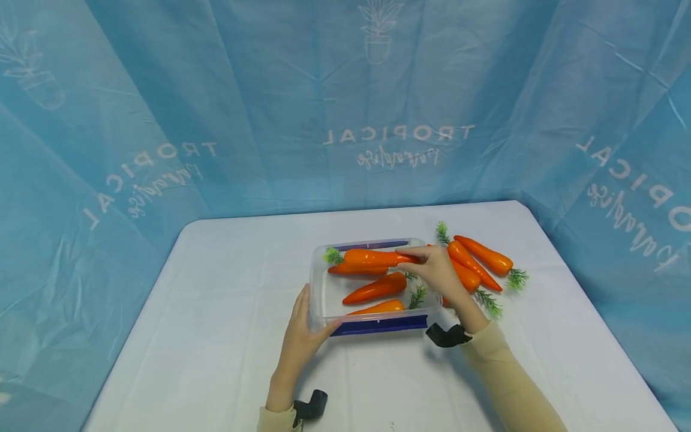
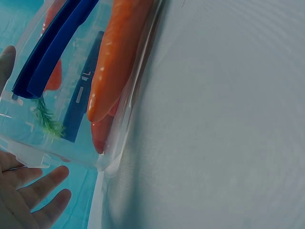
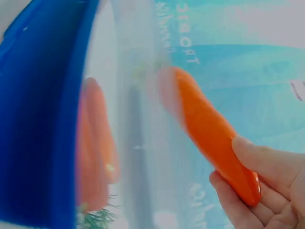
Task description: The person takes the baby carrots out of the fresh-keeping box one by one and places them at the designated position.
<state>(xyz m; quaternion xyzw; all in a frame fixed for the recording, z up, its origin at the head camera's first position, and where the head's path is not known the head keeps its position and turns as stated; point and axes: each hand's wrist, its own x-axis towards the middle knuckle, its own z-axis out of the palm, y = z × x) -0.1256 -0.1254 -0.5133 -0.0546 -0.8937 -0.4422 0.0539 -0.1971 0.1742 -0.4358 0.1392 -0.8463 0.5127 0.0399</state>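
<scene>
In my right hand I pinch an orange toy carrot near its narrow end, thumb against fingers. The carrot lies level over the back part of a clear plastic box, its green top to the left. Beneath and in front of it inside the box are other carrots, among them a middle one and a front one. My left hand rests at the box's front left corner, thumb by the front rim and fingers fairly straight along the left wall.
Right of the box lies a loose group of carrots with green tops, partly hidden by my right forearm. Blue latch flaps hang along the box's front. A white table lies below, with blue printed curtains behind it.
</scene>
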